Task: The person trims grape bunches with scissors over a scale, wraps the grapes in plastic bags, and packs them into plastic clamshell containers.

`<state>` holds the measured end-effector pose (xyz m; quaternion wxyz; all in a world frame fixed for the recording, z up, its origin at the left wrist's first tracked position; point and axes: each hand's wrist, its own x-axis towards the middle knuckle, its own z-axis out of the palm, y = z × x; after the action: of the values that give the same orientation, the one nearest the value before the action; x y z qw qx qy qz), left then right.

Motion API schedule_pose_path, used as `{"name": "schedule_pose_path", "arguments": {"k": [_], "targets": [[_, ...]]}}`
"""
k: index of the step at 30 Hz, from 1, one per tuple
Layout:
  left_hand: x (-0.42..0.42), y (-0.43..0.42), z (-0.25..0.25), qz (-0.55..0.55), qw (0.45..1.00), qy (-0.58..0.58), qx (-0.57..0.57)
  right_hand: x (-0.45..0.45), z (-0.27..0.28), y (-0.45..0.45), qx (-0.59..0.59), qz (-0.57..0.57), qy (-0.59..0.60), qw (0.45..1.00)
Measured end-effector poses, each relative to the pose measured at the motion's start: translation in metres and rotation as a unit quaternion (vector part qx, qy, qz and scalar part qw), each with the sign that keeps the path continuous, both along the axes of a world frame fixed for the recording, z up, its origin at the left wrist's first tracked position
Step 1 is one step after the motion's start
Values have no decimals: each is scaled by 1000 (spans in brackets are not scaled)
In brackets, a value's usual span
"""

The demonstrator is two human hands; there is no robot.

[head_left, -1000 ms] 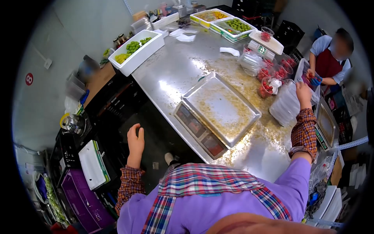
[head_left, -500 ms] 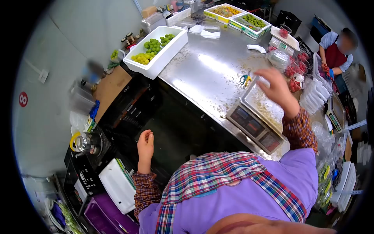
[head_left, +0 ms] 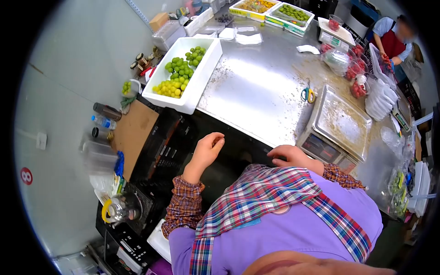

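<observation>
Head view shows a scale, tray apparently smudged brown.

On the pale wall at left, a round red sign marked 8. Near a brown board, a clear water bottle with blue cap. At upper right, a person in a dark red apron, handling red fruit.

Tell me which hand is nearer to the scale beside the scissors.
Right. The right hand is close by the display side of the scale; the left hand is well off to the left of it.
</observation>
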<state>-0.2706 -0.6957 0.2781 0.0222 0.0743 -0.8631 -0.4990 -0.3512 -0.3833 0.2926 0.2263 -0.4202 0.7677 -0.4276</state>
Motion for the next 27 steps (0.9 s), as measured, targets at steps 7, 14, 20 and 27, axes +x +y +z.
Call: {"name": "schedule_pose_path", "arguments": {"k": [7,14,20,27], "targets": [[-85,-75,25,-80,990,-76,-84,-58,-23,-69,-17,-63,-7,998],[-225,-145,49,-110,987,-16,-114,-84,-43,-79,-12,-145,35,989],[-448,-162,43,-135,981,46,-133,-63,-50,-79,7,-334,5,943],[-565,-60,-62,-259,839,131,-461,-29,-38,-111,39,-511,-69,856]]}}
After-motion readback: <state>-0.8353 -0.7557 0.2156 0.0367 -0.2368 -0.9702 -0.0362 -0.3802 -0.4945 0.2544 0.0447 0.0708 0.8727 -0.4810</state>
